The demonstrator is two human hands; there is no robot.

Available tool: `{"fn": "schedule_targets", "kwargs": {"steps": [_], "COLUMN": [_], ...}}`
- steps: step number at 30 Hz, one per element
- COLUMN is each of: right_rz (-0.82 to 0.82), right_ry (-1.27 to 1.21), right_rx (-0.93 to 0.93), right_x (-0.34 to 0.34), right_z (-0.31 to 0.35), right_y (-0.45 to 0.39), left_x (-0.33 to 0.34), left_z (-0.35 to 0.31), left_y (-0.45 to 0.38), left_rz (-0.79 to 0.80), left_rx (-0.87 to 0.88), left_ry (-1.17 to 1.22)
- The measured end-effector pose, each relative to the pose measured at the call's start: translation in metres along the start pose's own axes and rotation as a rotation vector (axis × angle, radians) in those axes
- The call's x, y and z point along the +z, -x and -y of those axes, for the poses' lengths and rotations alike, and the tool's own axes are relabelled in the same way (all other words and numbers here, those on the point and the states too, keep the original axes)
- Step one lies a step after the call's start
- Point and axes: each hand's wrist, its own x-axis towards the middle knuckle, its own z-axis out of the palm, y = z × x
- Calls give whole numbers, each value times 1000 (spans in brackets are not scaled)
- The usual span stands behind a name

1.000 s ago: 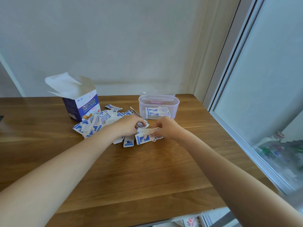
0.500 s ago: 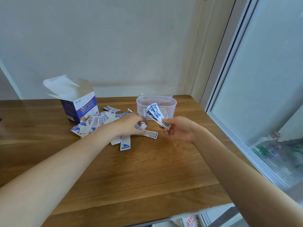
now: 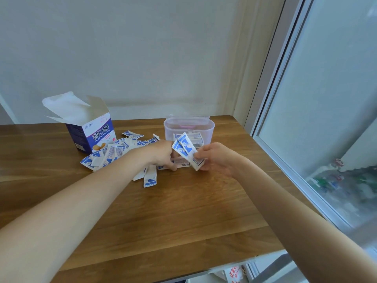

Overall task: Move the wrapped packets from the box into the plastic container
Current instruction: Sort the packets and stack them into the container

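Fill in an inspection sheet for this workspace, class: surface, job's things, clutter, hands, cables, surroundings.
Surface: wooden table, loose packets heaped near its back.
Job's things: box upright, flaps open; container open, some packets stacked inside; one packet lies nearest the camera.
Clutter: nothing seen.
Hands: left hand rests on the heap, fingers curled on packets; right hand pinches a bundle in front of the container.
Cables: nothing seen.
Surroundings: pale wall behind; window on the right.
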Motion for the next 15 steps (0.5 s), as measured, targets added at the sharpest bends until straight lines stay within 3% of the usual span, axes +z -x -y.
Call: {"fn": "schedule_targets", "kwargs": {"steps": [3, 6, 9, 12, 15], "right_rz": [-24, -84, -234, -321, -279], "right_ry": [350, 481, 669, 730, 758], "right_rx": [-116, -255, -411, -537, -579], "right_x": [6, 12, 9, 2, 4], "right_z": [2, 3, 7, 10, 3], "right_y": [0, -4, -4, -1, 4], "left_x": [2, 0, -8, -11, -3], "left_z": [0, -2, 2, 15, 22], "left_y": [3, 10, 17, 21, 29], "left_rz": [-43, -85, -81, -15, 4], "left_rx": [44, 84, 58, 34, 7], "left_ry": [108, 229, 179, 164, 185]}}
